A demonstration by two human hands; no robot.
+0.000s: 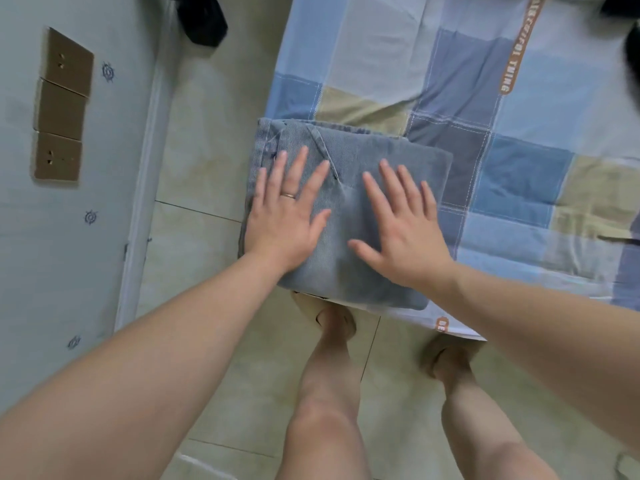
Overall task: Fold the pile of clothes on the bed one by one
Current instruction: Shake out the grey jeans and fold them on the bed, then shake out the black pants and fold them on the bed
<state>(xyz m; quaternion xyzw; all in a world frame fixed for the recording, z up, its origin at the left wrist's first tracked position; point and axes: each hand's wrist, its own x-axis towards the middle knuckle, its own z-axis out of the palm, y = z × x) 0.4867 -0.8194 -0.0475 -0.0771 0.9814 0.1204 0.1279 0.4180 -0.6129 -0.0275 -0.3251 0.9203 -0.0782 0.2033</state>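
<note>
- Your left hand (287, 216) lies flat on the folded jeans (381, 150), fingers straight and slightly spread, gripping nothing. A ring (288, 195) sits on one finger.
- Your right hand (403, 233) presses flat beside it on the same jeans, fingers straight and fanned, holding nothing.
- The jeans sit folded into a thick rectangle at the near corner of the bed (381, 64), with their left edge along the bed's side.
- A checked sheet (526, 178) covers the bed in blocks of blue, pale blue, white and beige. An orange lettered strip (516, 53) runs across it.
- Dark fabric (633, 57) shows at the far right edge of the bed; you cannot tell what it is.
- The floor (207, 133) is pale glossy tile, and you stand on it in beige slippers (310, 306) close against the bed.
- A pale wall (52, 254) with small blue motifs rises on your left, carrying three brown plates (62, 109) in a column.
- A black item (204, 19) shows at the top, near the wall.
</note>
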